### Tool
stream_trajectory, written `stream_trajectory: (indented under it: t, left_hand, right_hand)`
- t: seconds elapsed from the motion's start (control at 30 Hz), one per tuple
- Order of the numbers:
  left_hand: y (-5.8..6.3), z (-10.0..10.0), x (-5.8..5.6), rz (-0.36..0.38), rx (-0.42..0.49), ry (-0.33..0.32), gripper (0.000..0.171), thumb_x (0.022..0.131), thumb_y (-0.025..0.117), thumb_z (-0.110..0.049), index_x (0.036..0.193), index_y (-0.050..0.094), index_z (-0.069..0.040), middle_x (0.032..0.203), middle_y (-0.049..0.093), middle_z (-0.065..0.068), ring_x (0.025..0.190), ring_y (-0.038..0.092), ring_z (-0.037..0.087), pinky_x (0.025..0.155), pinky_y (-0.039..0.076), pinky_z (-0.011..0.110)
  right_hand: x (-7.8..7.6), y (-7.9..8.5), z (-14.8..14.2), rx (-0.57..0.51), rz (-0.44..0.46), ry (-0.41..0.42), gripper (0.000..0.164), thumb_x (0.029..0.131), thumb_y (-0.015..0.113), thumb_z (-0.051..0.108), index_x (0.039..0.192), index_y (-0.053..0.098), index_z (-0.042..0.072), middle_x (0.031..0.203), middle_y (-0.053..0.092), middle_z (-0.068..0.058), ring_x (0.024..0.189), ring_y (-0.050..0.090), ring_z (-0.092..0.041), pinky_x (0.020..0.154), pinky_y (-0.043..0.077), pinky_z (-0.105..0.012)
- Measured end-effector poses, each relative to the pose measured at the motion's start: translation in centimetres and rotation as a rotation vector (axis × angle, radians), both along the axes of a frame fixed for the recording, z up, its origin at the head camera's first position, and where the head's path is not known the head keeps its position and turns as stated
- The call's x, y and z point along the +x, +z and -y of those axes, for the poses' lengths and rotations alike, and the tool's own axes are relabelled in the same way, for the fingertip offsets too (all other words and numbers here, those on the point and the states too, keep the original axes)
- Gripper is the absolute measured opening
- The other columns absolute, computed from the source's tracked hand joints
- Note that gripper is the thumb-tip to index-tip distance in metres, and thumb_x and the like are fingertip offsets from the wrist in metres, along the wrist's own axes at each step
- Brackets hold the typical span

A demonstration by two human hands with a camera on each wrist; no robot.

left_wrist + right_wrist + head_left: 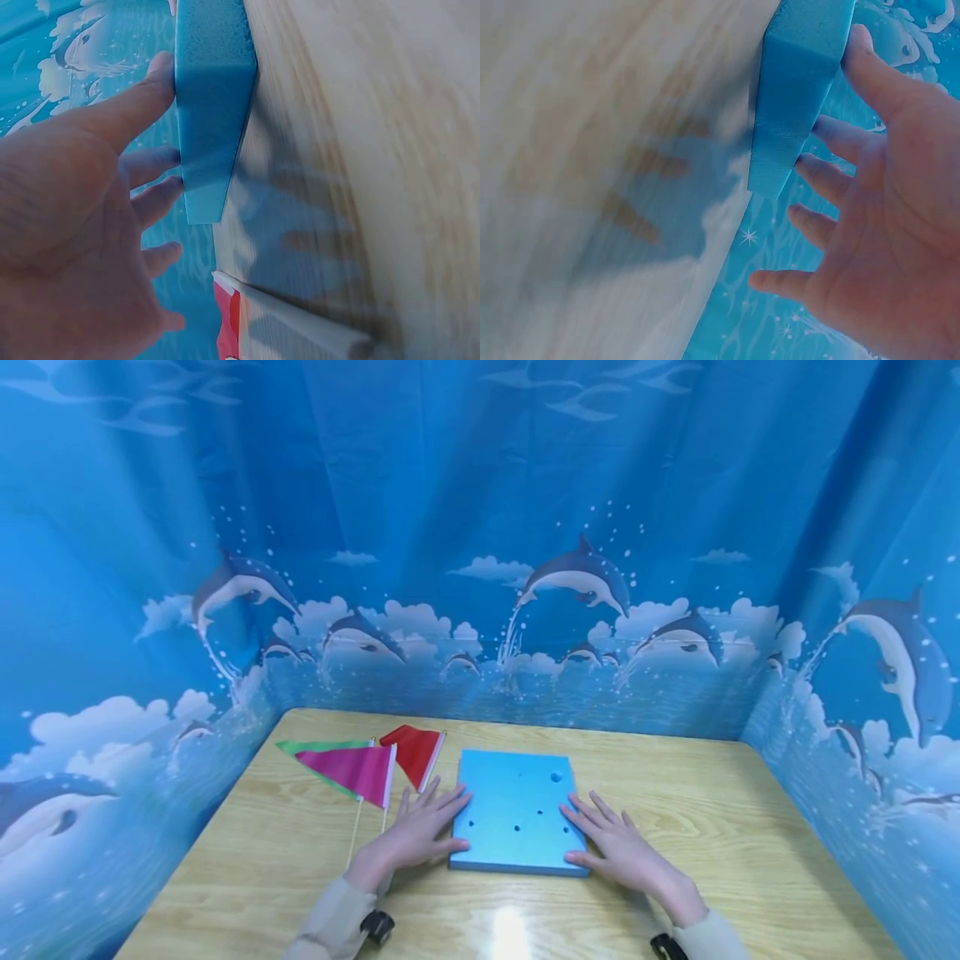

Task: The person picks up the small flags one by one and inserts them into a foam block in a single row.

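Note:
A flat blue foam block [517, 802] with several small holes in its top lies on the wooden table. My left hand [422, 827] rests its thumb and some fingertips on the block's left edge, fingers spread. On the opposite edge, my right hand [618, 847] touches the block the same way. Both wrist views show spread, fairly straight fingers at the upper edge of the foam block [214, 112], with nothing gripped. Left of the block lie a magenta pennant flag [356, 772], a green pennant flag [307, 747] mostly beneath it, and a red flag [414, 750].
The wooden table [720, 793] carries all of these things. Thin flag sticks [354, 833] run toward and under my left forearm. A blue curtain [465, 485] printed with dolphins and clouds stands behind the table and along both sides.

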State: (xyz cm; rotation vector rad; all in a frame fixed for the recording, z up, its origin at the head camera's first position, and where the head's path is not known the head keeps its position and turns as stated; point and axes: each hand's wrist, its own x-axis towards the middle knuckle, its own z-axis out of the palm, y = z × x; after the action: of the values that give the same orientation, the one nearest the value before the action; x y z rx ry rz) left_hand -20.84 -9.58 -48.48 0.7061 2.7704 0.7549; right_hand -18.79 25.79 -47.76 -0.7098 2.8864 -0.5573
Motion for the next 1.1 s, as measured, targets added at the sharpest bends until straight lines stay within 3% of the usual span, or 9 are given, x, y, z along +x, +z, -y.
stream_trajectory:
  t: [0.47, 0.63, 0.73, 0.87, 0.97, 1.1]
  left_hand:
    - [0.5, 0.5, 0.5, 0.042, 0.010, 0.008, 0.078, 0.092, 0.071, -0.049, 0.156, 0.040, -0.017, 0.165, 0.031, 0.004, 0.155, 0.004, 0.041, 0.117, -0.007, 0.072]
    - [0.5, 0.6, 0.1, -0.024, 0.050, 0.028, 0.070, 0.095, 0.070, -0.043, 0.153, 0.046, -0.013, 0.161, 0.039, 0.008, 0.153, 0.014, 0.043, 0.117, 0.004, 0.074]
    - [0.9, 0.9, -0.4, -0.069, 0.136, 0.122, 0.057, 0.098, 0.068, -0.034, 0.147, 0.053, -0.009, 0.151, 0.051, 0.012, 0.146, 0.034, 0.042, 0.117, 0.026, 0.068]
    - [1.8, 1.7, -1.1, -0.043, 0.301, 0.335, 0.037, 0.100, 0.065, -0.021, 0.135, 0.064, -0.009, 0.129, 0.068, 0.012, 0.120, 0.063, 0.034, 0.096, 0.056, 0.049]
    - [2.0, 2.4, -1.6, 0.005, 0.383, 0.463, 0.027, 0.101, 0.063, -0.015, 0.125, 0.069, -0.006, 0.113, 0.073, 0.010, 0.098, 0.070, 0.026, 0.077, 0.060, 0.037]
    - [1.5, 3.0, -1.9, 0.078, 0.392, 0.544, 0.021, 0.100, 0.062, -0.010, 0.116, 0.072, 0.001, 0.096, 0.074, 0.011, 0.080, 0.070, 0.019, 0.064, 0.058, 0.028]
  right_hand:
    - [-0.1, 0.1, 0.1, -0.018, -0.056, 0.070, 0.077, 0.095, 0.065, 0.049, 0.156, 0.038, 0.012, 0.163, 0.032, -0.014, 0.150, 0.023, -0.045, 0.109, 0.013, -0.082]
    - [-0.1, 0.1, -0.1, -0.025, -0.004, 0.063, 0.078, 0.096, 0.062, 0.053, 0.157, 0.036, 0.012, 0.164, 0.030, -0.013, 0.151, 0.019, -0.044, 0.111, 0.010, -0.080]
    - [-0.1, 0.2, -0.1, -0.020, 0.013, 0.056, 0.079, 0.096, 0.060, 0.055, 0.158, 0.035, 0.013, 0.165, 0.029, -0.012, 0.152, 0.017, -0.043, 0.112, 0.009, -0.079]
    - [-0.2, 0.1, -0.2, -0.014, 0.016, 0.056, 0.079, 0.096, 0.059, 0.056, 0.158, 0.034, 0.013, 0.165, 0.028, -0.012, 0.152, 0.016, -0.043, 0.112, 0.011, -0.080]
    - [-0.3, 0.1, -0.2, -0.017, 0.018, 0.056, 0.080, 0.096, 0.059, 0.056, 0.158, 0.034, 0.013, 0.165, 0.028, -0.012, 0.152, 0.016, -0.044, 0.112, 0.011, -0.080]
    - [-0.4, 0.0, -0.2, -0.017, 0.022, 0.057, 0.080, 0.096, 0.059, 0.057, 0.159, 0.034, 0.014, 0.165, 0.027, -0.011, 0.152, 0.015, -0.044, 0.112, 0.010, -0.080]
